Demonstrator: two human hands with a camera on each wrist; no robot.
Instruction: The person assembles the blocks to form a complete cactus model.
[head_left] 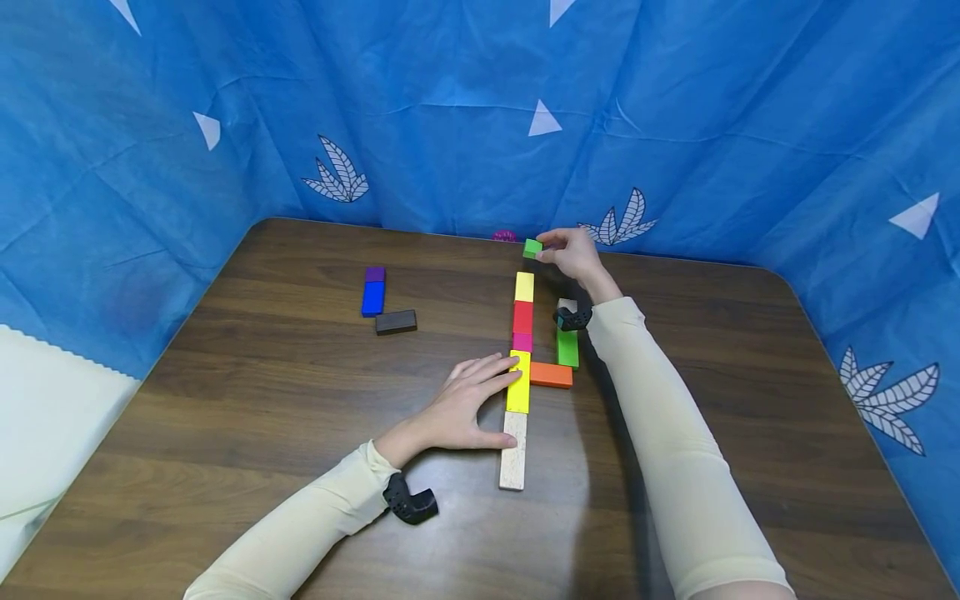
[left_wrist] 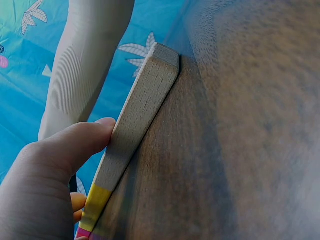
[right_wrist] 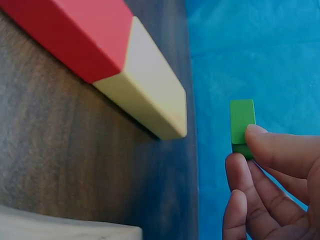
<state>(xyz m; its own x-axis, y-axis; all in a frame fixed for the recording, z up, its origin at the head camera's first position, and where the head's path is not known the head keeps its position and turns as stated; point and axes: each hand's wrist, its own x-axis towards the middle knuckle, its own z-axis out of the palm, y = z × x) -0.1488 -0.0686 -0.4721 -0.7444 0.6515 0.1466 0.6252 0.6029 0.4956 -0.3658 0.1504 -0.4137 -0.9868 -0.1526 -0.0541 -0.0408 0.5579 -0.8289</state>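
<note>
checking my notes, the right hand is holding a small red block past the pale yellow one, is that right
The colour is wrong: the right hand holds a small green block past the pale yellow block, as the right wrist view shows.

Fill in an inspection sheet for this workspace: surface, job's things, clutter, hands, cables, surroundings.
Surface: brown wood-grain tabletop.
Job's things: in line, near to far, bare-wood rectangular block, bright yellow rectangular block, small magenta block, red block, pale yellow block; orange rectangular block right of the bright yellow one, long green block near its right end.
Clutter: purple block, blue block and black rectangular block, off left.
Hands: left hand rests on the line; right hand pinches small green block.
Cables: nothing seen.
Surroundings: blue cloth with white leaf prints.
</note>
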